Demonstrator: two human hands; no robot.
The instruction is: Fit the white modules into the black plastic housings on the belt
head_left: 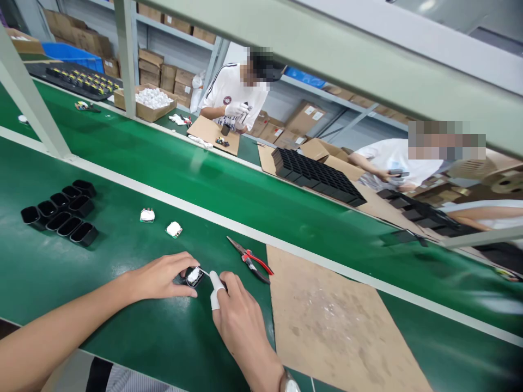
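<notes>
Step in hand seems to be fine work w/ a thin tool [205,272] at the rim of the small black case [199,281], which has a white-topped part [193,275] inside; next move prob. calls for steady case and light pressure. Case is held at the green surface [122,245], btw. its near edge and the white rail [163,200] at its far edge. L hand [165,277] is half open, thumb and fingers curved around the case; R hand [241,310] is nearly closed and seems to pinch the tool, though its grip is partly hidden.
</notes>
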